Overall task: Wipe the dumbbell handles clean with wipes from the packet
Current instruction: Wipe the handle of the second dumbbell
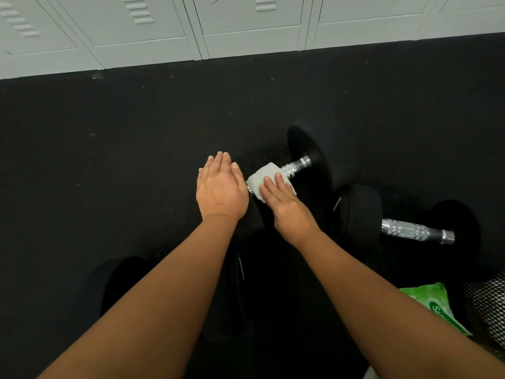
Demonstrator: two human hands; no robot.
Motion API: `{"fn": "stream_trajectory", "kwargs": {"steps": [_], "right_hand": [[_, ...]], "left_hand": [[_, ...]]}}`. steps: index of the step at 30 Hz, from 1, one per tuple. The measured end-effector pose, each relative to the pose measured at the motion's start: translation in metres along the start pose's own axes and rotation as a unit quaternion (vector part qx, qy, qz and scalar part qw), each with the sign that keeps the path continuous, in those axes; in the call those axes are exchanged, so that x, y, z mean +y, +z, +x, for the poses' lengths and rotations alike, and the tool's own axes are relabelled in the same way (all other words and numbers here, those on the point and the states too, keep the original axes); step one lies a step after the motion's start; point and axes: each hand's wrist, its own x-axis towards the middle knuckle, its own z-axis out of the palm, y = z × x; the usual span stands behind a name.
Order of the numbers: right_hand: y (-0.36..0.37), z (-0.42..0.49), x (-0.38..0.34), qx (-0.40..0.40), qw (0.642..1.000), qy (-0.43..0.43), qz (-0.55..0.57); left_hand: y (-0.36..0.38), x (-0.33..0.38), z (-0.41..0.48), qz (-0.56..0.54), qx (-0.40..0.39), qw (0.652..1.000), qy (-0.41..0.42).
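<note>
A black dumbbell (322,149) lies on the dark floor, its chrome handle (296,166) running toward me. A white wipe (263,175) is draped over the near part of that handle. My right hand (287,206) presses the wipe onto the handle with straight fingers. My left hand (220,187) rests flat on the dumbbell's near head, which it mostly hides. To the right lies a second dumbbell (358,214) with a bare chrome handle (410,229). The green wipes packet (437,307) is at the lower right, partly behind my right forearm.
Grey lockers (232,26) line the far edge of the black rubber floor (123,146). A black mesh object (489,302) sits at the right edge beside the packet. Dark shapes lie on the floor under my forearms.
</note>
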Motion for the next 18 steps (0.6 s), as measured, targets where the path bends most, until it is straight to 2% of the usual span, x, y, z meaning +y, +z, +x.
{"fn": "stream_trajectory", "kwargs": {"steps": [6, 9, 12, 14, 18], "right_hand": [[-0.012, 0.022, -0.012, -0.086, 0.995, -0.053, -0.017], [-0.026, 0.048, -0.012, -0.104, 0.993, -0.019, -0.041], [-0.033, 0.049, -0.01, -0.086, 0.994, 0.036, -0.06], [-0.029, 0.042, -0.015, -0.086, 0.994, 0.029, -0.054], [-0.027, 0.052, -0.025, -0.146, 0.988, -0.006, -0.048]], "left_hand": [[0.002, -0.001, 0.0, -0.003, 0.003, 1.0, 0.003], [0.002, -0.001, 0.001, -0.008, 0.006, 1.0, 0.005], [0.002, -0.002, 0.001, -0.01, 0.012, 1.0, 0.007], [0.003, -0.002, 0.001, -0.007, 0.011, 1.0, 0.006], [0.002, -0.003, 0.0, -0.005, 0.006, 1.0, 0.007]]}}
